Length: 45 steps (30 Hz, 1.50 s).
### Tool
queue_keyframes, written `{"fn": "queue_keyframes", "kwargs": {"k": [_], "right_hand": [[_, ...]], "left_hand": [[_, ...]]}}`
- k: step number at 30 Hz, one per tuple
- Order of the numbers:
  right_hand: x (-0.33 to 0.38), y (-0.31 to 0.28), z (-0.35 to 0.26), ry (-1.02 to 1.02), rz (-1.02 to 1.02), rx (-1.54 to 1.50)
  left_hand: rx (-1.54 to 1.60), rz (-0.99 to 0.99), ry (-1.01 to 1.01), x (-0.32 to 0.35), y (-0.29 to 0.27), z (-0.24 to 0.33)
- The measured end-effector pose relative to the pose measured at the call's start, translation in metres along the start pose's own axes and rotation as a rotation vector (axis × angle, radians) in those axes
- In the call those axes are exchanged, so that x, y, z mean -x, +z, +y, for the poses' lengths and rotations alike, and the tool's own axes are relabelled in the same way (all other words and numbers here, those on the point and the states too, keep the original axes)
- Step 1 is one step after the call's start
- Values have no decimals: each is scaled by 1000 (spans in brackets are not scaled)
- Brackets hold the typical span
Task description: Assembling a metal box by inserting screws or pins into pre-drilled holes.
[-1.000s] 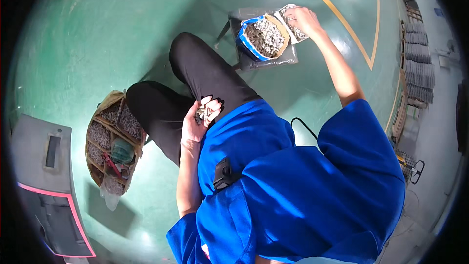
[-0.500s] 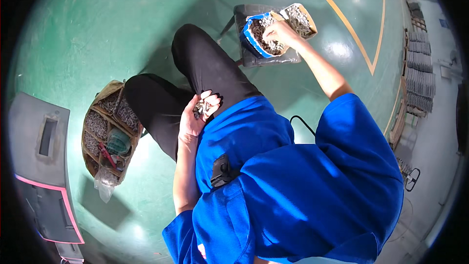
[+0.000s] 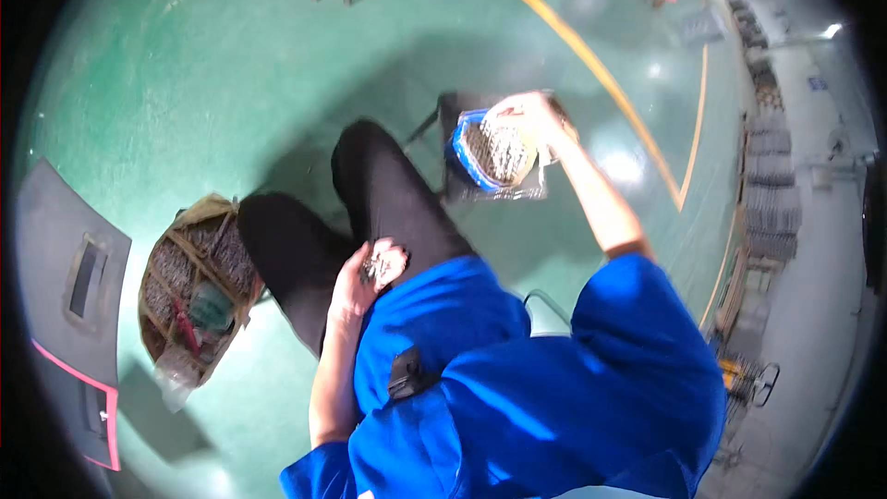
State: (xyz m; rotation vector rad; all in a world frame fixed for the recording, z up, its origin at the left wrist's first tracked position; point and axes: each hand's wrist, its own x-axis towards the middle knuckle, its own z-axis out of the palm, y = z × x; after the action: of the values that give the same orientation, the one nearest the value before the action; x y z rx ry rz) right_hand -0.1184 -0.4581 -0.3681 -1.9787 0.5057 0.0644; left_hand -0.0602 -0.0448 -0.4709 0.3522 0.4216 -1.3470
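Note:
My left hand (image 3: 351, 291) rests against my lap, palm up and fingers curled around a small heap of grey metal pieces (image 3: 374, 265). Their exact kind is too small to make out. Over on the right, my right hand (image 3: 528, 111) is above the far rim of an open blue-edged carton (image 3: 469, 164) filled with small light and dark pieces. Motion smears its fingers, so whether they pinch anything cannot be seen. A dark stool (image 3: 450, 113) bears the carton. My right hand and wrist mostly cover a second container beside it.
By my left knee stands a divided bin (image 3: 151, 322) with many small grey pieces, a green cup (image 3: 211, 305) and a red-handled tool (image 3: 188, 325). Grey, pink-edged equipment (image 3: 81, 263) is at far left. Stacked grey items (image 3: 771, 180) line the right side.
The view has tilted, so everything sits lower in the picture. My right hand has moved from inside the blue-edged carton toward its far right rim. My left hand keeps its handful of pieces.

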Motion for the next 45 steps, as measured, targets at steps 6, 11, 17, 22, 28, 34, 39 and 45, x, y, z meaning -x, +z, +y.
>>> {"fn": "queue_keyframes", "kwargs": {"k": [6, 11, 17, 22, 28, 34, 39, 45], "right_hand": [[-63, -32, -144, -292, 228, 21], [-112, -84, -281, -886, 521, 671], [-187, -126, -393, -1076, 619, 1388], [-220, -130, -412, -846, 567, 1606], [-212, -109, -427, -645, 462, 1620], [-204, -94, -432, -611, 326, 1612], [-225, -105, -414, -698, 345, 1523], [-209, -86, -402, -709, 301, 1371]], "left_hand": [[-57, 7, 2, 0, 0, 9], [-90, 29, 42, 6, 1, 7], [-87, 26, 41, 3, 5, 11], [-69, 7, 44, 4, 1, 11], [-62, -15, 47, 1, -4, 9], [-78, -32, 52, 1, -4, 9], [-80, -33, 63, 3, 0, 9], [-82, 17, 82, 7, 1, 11]]}}
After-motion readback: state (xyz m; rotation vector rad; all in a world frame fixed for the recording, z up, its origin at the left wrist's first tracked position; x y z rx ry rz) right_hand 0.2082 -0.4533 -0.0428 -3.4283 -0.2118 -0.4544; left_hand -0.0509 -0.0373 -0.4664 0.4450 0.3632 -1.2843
